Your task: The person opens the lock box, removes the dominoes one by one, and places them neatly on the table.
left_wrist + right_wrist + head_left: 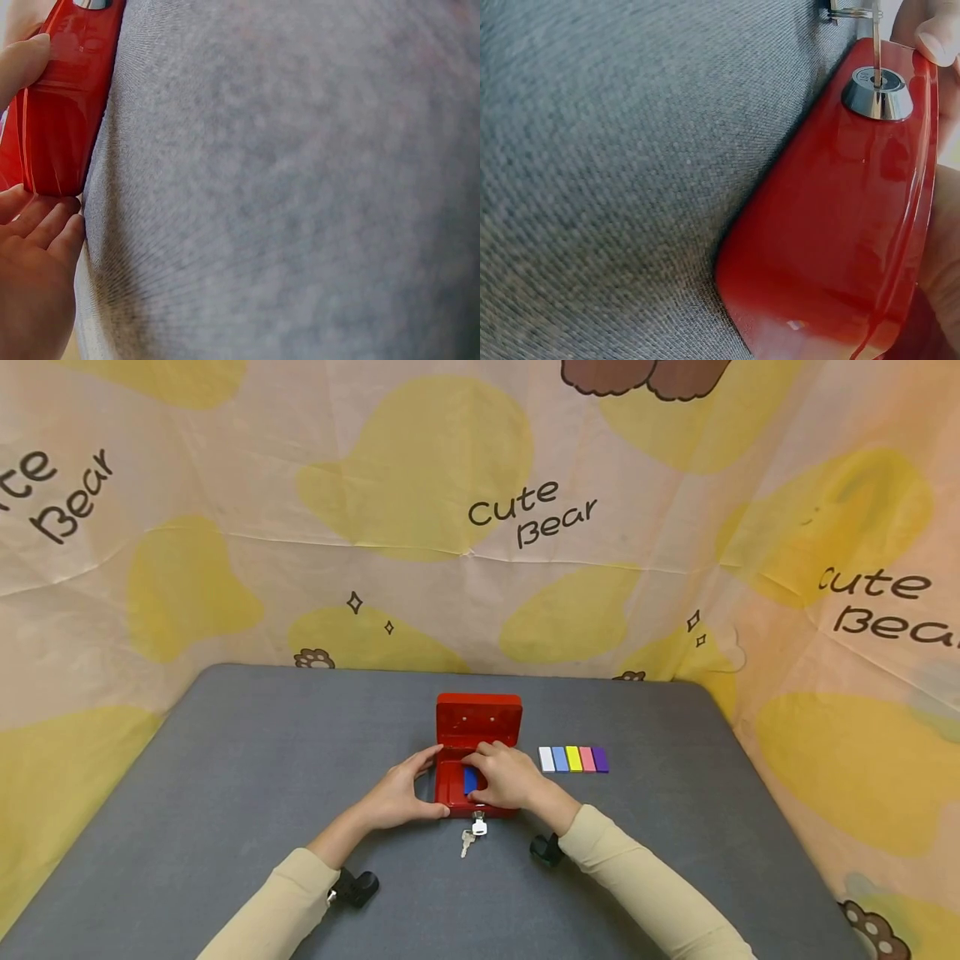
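Observation:
A small red metal cash box (442,787) stands on the table with its lid (478,720) raised at the back. My left hand (401,793) holds the box's left side, thumb at the front left corner and fingers along the side. Over the box's interior, my right hand (506,777) holds a blue flat piece (470,780) between thumb and fingers; the hand hides part of it. In the right wrist view a key (877,45) stands in the round silver lock (877,101). A second key (467,842) hangs from it.
Right of the box, several colored strips (573,759) lie side by side: white, light blue, yellow, pink and purple. The grey cloth-covered table (300,760) meets a printed curtain (420,485) at the back and sides. Black wrist devices (356,888) sit below both sleeves.

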A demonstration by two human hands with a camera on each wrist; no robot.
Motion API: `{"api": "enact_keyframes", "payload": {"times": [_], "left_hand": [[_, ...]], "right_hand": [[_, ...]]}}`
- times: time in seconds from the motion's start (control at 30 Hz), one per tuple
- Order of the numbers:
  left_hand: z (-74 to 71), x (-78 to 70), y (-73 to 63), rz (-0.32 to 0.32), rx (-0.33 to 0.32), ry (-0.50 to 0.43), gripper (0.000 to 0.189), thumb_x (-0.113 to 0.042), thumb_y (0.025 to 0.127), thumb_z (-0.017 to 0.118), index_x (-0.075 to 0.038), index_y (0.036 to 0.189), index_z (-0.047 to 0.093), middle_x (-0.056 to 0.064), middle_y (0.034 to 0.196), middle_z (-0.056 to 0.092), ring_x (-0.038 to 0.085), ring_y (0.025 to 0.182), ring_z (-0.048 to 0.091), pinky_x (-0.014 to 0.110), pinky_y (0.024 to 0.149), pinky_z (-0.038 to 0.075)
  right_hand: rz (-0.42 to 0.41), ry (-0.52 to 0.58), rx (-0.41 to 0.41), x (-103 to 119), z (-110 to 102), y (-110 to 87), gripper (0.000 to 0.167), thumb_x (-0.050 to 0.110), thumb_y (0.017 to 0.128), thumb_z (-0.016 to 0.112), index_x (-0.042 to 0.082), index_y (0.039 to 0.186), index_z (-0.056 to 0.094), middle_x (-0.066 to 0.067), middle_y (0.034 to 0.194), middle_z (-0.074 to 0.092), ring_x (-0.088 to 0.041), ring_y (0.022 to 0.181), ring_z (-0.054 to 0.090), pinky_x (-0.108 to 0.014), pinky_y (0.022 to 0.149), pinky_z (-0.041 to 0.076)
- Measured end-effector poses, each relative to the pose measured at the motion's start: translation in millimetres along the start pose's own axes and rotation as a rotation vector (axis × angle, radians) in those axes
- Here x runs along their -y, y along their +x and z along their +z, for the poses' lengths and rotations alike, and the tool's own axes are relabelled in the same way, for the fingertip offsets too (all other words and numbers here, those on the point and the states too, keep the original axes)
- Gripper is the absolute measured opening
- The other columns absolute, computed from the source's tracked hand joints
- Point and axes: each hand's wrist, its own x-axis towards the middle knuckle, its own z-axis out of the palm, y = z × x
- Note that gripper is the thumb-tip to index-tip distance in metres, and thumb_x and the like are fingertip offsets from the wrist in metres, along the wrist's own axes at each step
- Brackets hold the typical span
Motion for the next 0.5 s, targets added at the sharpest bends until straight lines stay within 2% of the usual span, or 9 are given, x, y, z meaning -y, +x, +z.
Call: {"api": "enact_keyframes", "payload": {"times": [0.5], "left_hand": [[1.6,2.3,1.3,0.01,-0.002,0.005,0.089,-0.03,0.066,0.081,-0.013,0.141,0.034,0.008,0.138,0.044,0.028,0.122,0.047,0.045,0.101,0.039]], "right_hand": [[0.05,-0.024,0.042,3.9,-1.0,1.4,0.052,0.039,0.072,0.074,0.016,0.118,0.063,-0.002,0.105,0.06,-0.015,0.09,0.053,-0.028,0.075,0.051]]}}
